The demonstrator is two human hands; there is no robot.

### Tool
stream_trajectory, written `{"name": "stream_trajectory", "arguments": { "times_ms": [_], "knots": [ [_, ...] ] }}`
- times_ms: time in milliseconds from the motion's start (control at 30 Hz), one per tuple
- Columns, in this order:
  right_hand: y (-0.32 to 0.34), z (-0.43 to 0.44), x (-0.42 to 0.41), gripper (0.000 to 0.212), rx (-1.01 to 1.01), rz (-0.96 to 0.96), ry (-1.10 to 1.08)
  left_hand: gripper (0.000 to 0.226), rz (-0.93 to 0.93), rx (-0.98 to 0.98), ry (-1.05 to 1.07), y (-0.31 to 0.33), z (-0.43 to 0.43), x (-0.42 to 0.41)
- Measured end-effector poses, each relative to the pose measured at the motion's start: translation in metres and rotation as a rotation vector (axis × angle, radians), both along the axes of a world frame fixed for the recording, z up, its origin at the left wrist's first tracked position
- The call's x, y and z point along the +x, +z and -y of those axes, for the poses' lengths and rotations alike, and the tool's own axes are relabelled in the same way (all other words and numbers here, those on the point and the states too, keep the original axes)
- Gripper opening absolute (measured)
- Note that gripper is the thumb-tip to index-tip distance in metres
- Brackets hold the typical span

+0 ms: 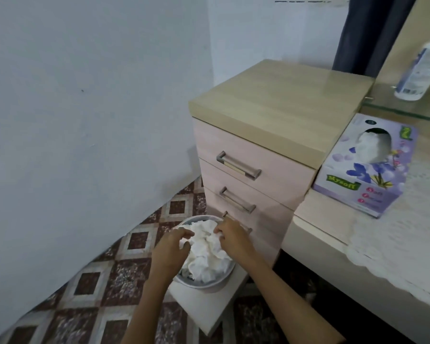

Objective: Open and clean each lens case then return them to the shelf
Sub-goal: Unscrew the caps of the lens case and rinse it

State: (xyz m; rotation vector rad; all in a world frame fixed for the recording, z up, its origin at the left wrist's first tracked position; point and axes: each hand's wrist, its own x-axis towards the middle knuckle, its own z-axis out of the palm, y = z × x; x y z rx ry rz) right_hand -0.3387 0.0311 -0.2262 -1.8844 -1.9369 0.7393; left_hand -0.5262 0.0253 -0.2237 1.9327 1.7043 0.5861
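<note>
The right hand (230, 235) pinches crumpled tissues (206, 256) in the bin (204, 285), at its 9 o'clock. The left hand (170, 248) curls over them, grip unclear. Whether either hides a lens case cannot be told.

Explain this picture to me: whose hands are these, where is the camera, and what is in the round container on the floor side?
There is no machine here. A person wears one camera on the head, and it looks down at their own two bare hands. Both reach over a small round bin heaped with crumpled white tissues. The right hand seems to pinch some tissue. The left hand curls over the heap, but its grip is unclear. The bin stands beside a drawer unit. A tissue box sits on the table. No lens case is visible.
</note>
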Motion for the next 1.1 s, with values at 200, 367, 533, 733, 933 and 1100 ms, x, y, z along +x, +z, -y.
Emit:
{"name": "stream_trajectory", "arguments": {
  "times_ms": [200,367,533,733,933,1100],
  "knots": [
    [-0.011,-0.012,-0.012,0.045,-0.142,-0.097,0.054,0.030,-0.082,-0.028,0.005,-0.020,-0.006,-0.001],
    [-0.015,-0.014,-0.007,0.053,-0.194,-0.175,0.016,0.030,-0.055,-0.012,-0.002,-0.032,-0.002,-0.008],
    [-0.008,-0.008,0.001,0.053,-0.174,-0.202,-0.002,0.030,-0.022,-0.002,-0.005,-0.034,0.004,-0.005],
    [0.041,0.020,0.015,0.037,-0.045,-0.209,0.046,0.031,-0.013,0.051,-0.076,-0.009,0.005,0.010],
    [0.114,0.059,0.050,0.030,0.097,-0.331,0.029,0.027,-0.020,0.152,-0.156,0.040,0.008,0.042],
    [0.149,0.101,0.103,0.026,0.131,-0.566,-0.039,0.024,0.052,0.322,-0.210,0.095,0.014,0.100]
  ]
}}
